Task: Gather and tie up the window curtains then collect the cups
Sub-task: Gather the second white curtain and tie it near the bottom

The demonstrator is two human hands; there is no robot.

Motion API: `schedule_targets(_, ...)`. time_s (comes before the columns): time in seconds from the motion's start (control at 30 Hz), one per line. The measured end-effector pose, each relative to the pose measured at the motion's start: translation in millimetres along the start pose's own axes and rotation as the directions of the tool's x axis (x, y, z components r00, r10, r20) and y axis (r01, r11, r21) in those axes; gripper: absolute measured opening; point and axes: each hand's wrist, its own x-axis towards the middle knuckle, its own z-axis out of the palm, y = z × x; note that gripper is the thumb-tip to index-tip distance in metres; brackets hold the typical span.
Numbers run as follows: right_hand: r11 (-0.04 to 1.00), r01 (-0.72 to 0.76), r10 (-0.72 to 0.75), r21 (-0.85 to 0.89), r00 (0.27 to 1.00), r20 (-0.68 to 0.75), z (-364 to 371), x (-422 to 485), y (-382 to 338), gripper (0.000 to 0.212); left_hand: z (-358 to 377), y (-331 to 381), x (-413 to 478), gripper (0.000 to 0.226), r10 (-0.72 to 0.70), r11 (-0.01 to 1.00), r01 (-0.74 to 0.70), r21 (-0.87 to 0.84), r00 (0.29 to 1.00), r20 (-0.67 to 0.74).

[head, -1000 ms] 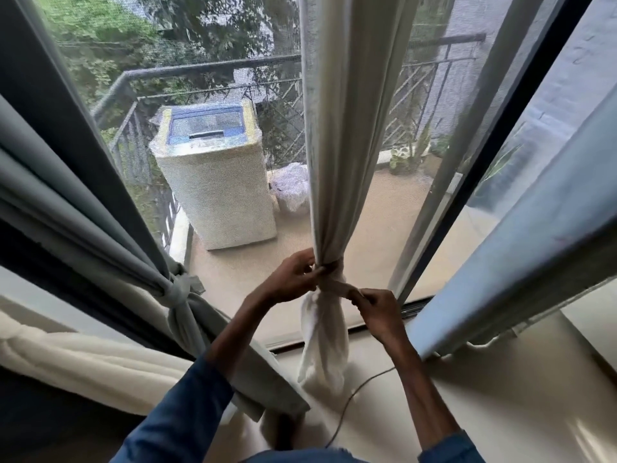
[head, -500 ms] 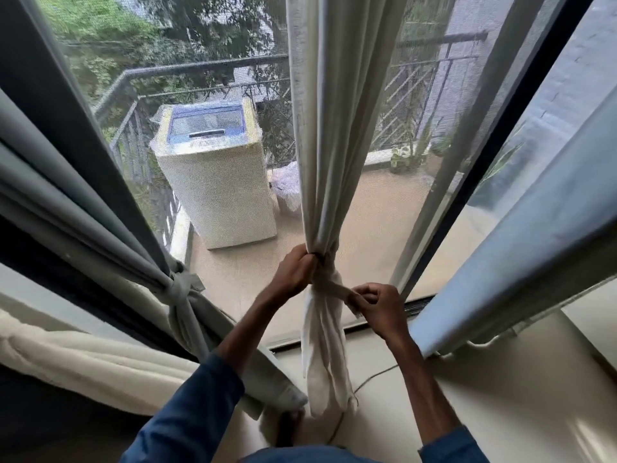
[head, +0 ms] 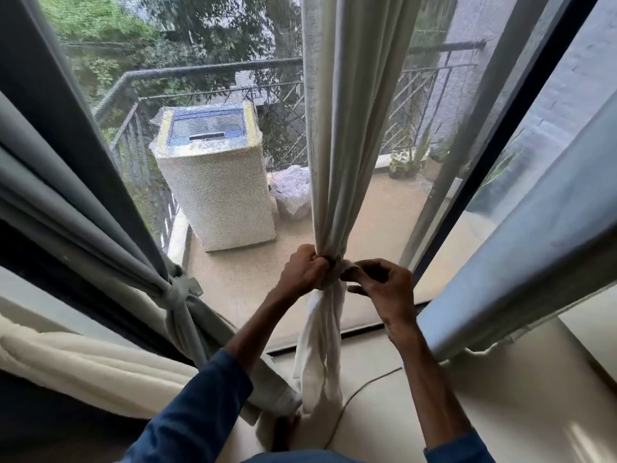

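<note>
Head view: the gathered cream fabric curtain (head: 337,162) is hung before the screened window (head: 233,282) and is gripped at its cinched waist by the curled fingers of the left hand (head: 302,270). Its short cream tie end (head: 350,265) is pinched just beside by the right hand (head: 384,285).

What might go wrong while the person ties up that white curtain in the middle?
1. The right hand only pinches the tie strip while the left hand grips the gathered white curtain. If either slips, the bundle may spring loose.
2. A thin cable lies on the floor by the curtain's hanging tail, and a foot might catch it.
</note>
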Motion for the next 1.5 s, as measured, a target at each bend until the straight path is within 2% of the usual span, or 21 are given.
schedule_targets(0.1, 0.97, 0.186, -0.181, -0.159, 0.982, 0.046, 12, 2, 5, 0.012, 3, -6, 5, 0.036, 0.024, 0.999, -0.025, -0.028, 1.0, -0.01)
schedule_targets(0.17, 0.884, 0.327, -0.33, -0.334, 0.943, 0.049, 16, 3, 12, 0.014, 5, -10, 9, 0.049, 0.007, 0.998, -0.007, -0.054, 1.0, 0.001)
schedule_targets(0.23, 0.721, 0.473, -0.5, -0.506, 0.861, 0.093, 17, 5, 18, 0.019, 5, -12, 11, 0.051, 0.014, 0.995, -0.01, -0.095, 0.999, 0.041)
schedule_targets(0.3, 0.544, 0.517, -0.561, -0.661, 0.81, 0.172, 19, 2, 17, 0.017, 3, -15, 13, 0.049, 0.032, 0.995, -0.025, -0.1, 0.997, 0.066)
schedule_targets(0.4, 0.423, 0.394, -0.43, -0.816, 0.88, 0.202, 25, -2, 7, 0.008, 1, -21, 20, 0.047, -0.004, 0.997, 0.007, -0.074, 0.999, 0.046)
schedule_targets(0.47, 0.343, 0.356, -0.361, -0.869, 0.904, 0.228, 30, -1, 1, 0.018, 0, -24, 25, 0.049, -0.019, 0.998, 0.021, -0.058, 0.999, 0.041)
schedule_targets(0.57, 0.221, 0.34, -0.265, -0.914, 0.923, 0.279, 36, 5, 0, 0.032, -3, -26, 26, 0.048, 0.005, 1.0, -0.004, -0.02, 0.999, 0.043)
schedule_targets(0.77, 0.067, 0.394, -0.095, -0.917, 0.917, 0.387, 32, 10, 1, 0.037, -3, -22, 14, 0.043, 0.071, 0.997, -0.071, -0.011, 0.996, 0.055)
schedule_targets(0.83, 0.052, 0.433, -0.023, -0.9, 0.901, 0.432, 31, 16, -7, 0.043, -1, -19, 11, 0.039, 0.074, 0.997, -0.073, -0.02, 0.996, 0.046)
schedule_targets(0.97, 0.104, 0.452, 0.093, -0.886, 0.882, 0.461, 27, 25, -10, 0.049, -2, -19, 13, 0.043, 0.058, 0.998, -0.058, -0.011, 0.998, 0.004)
schedule_targets(1.03, 0.134, 0.468, 0.02, -0.873, 0.88, 0.475, 21, 26, -4, 0.041, -5, -22, 15, 0.046, 0.053, 0.998, -0.053, -0.022, 0.999, 0.004)
schedule_targets(1.13, 0.291, 0.476, -0.253, -0.83, 0.875, 0.413, 20, 17, 2, 0.035, -9, -22, 11, 0.041, 0.055, 0.997, -0.055, -0.056, 0.999, -0.003)
schedule_targets(1.2, 0.373, 0.477, -0.363, -0.796, 0.864, 0.348, 22, 12, 4, 0.036, -10, -19, 6, 0.037, 0.062, 0.994, -0.062, -0.095, 0.998, -0.002)
schedule_targets(1.3, 0.36, 0.487, -0.353, -0.796, 0.861, 0.367, 23, 9, 8, 0.029, -11, -17, 3, 0.035, 0.077, 0.991, -0.077, -0.112, 0.997, -0.007)
schedule_targets(1.5, 0.383, 0.479, -0.314, -0.79, 0.872, 0.376, 24, 8, 5, 0.042, -11, -16, 2, 0.034, 0.095, 0.992, -0.092, -0.083, 0.995, 0.039)
